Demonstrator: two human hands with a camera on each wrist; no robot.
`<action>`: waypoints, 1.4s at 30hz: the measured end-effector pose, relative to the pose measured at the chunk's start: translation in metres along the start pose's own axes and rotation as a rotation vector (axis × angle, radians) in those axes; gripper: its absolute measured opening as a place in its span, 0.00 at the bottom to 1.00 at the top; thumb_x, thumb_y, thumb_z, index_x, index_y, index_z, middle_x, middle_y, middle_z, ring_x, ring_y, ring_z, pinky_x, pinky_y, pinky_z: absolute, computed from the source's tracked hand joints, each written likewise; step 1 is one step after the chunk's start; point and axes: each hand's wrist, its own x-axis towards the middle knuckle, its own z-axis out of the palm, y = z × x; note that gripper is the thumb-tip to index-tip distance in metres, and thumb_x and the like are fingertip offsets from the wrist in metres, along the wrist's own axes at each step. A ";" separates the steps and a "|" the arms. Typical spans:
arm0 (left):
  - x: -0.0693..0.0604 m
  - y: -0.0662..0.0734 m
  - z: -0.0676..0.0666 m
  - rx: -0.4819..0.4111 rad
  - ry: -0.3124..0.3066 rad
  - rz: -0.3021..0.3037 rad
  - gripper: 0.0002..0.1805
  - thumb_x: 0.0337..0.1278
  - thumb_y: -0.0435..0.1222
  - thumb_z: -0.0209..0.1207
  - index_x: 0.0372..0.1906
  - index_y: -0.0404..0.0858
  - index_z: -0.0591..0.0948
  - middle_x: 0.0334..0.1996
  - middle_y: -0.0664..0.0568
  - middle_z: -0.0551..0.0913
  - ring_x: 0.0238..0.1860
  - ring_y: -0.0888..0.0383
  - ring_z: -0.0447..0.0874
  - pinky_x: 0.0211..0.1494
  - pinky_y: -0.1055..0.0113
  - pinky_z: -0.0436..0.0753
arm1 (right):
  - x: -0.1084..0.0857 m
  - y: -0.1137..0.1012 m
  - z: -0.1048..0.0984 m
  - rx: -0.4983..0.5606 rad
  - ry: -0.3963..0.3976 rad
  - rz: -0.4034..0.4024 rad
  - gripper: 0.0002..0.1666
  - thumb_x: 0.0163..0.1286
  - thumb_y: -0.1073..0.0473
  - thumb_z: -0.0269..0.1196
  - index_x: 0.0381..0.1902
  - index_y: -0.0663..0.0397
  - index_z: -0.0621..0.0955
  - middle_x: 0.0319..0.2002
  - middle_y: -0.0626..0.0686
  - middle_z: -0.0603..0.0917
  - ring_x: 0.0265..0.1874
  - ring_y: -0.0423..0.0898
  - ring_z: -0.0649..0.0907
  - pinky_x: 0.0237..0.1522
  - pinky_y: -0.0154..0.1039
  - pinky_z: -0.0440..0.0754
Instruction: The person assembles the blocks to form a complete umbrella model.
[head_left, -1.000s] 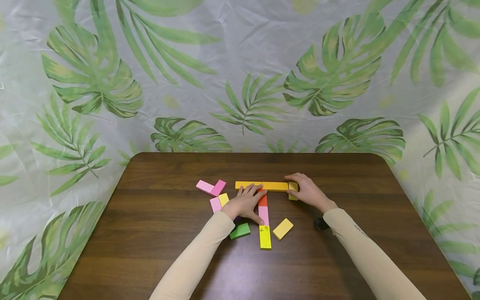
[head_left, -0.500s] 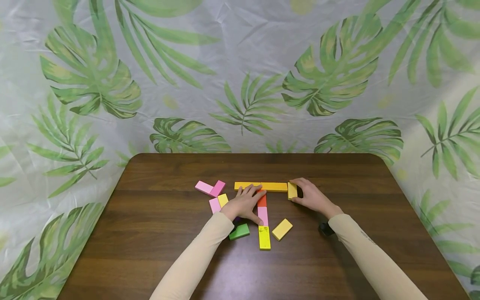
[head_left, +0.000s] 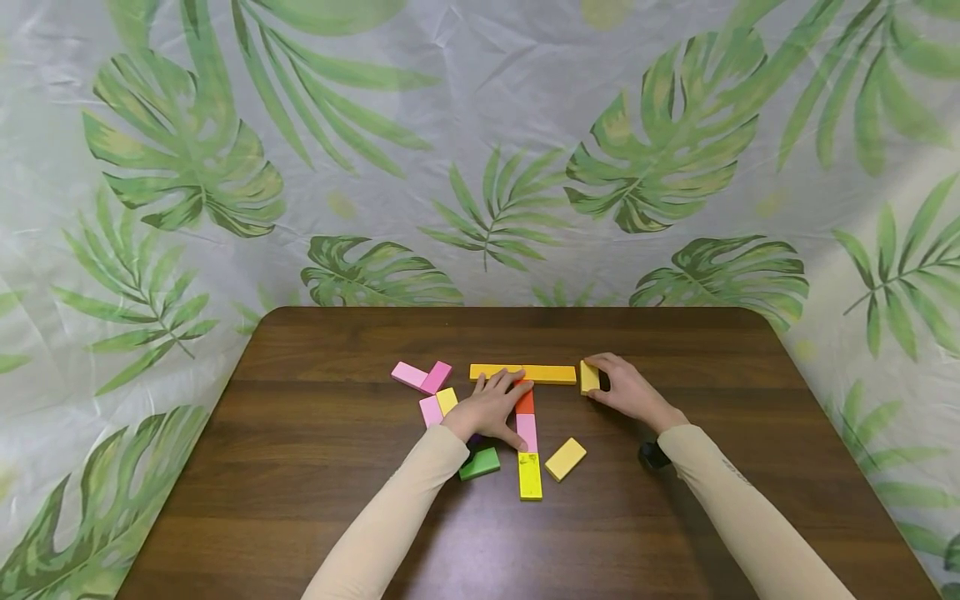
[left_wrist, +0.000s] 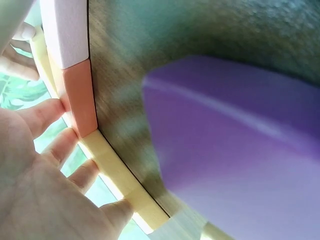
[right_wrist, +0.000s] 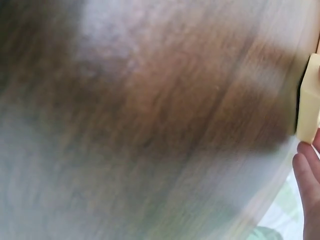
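My right hand (head_left: 630, 390) pinches a pale yellow block (head_left: 590, 377) between thumb and fingers, just off the right end of a row of two orange blocks (head_left: 549, 374). In the right wrist view, fingertips (right_wrist: 306, 156) touch that yellow block (right_wrist: 307, 107) at the frame's edge. With fingers spread, my left hand (head_left: 489, 411) rests on the orange row and the column below it: a red block (head_left: 525, 402), a pink block (head_left: 527, 433) and a bright yellow block (head_left: 530, 477). The left wrist view shows its fingertips on the orange blocks (left_wrist: 120, 175) and the red block (left_wrist: 81, 95).
Left of the column lie pink blocks (head_left: 408, 375), a small yellow block (head_left: 447, 400) and a green block (head_left: 480, 463). A purple block (left_wrist: 235, 145) looms close in the left wrist view. Another pale yellow block (head_left: 566, 459) sits right of the column on the brown table (head_left: 315, 500).
The right hand has shifted the pale yellow block slightly right and away from me, leaving a narrow gap from the orange row. My left hand has stayed in place.
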 end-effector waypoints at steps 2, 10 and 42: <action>0.000 0.000 0.000 -0.006 -0.002 0.000 0.58 0.40 0.60 0.69 0.76 0.46 0.53 0.75 0.51 0.46 0.74 0.47 0.40 0.72 0.46 0.41 | 0.001 0.001 0.000 0.002 0.006 -0.006 0.33 0.59 0.63 0.68 0.60 0.72 0.71 0.56 0.67 0.73 0.55 0.64 0.74 0.56 0.58 0.71; 0.001 0.000 0.000 -0.022 -0.009 -0.007 0.58 0.40 0.60 0.69 0.76 0.47 0.53 0.75 0.51 0.46 0.74 0.48 0.40 0.72 0.46 0.40 | 0.007 0.003 -0.003 0.028 0.018 -0.009 0.33 0.61 0.64 0.67 0.61 0.73 0.71 0.58 0.68 0.72 0.57 0.64 0.73 0.56 0.57 0.70; -0.001 0.002 -0.002 -0.025 -0.016 -0.014 0.58 0.40 0.60 0.69 0.76 0.47 0.53 0.75 0.51 0.45 0.74 0.48 0.40 0.72 0.46 0.40 | 0.025 0.005 0.000 0.044 -0.028 -0.011 0.33 0.64 0.66 0.64 0.64 0.73 0.68 0.63 0.70 0.67 0.62 0.66 0.68 0.60 0.59 0.66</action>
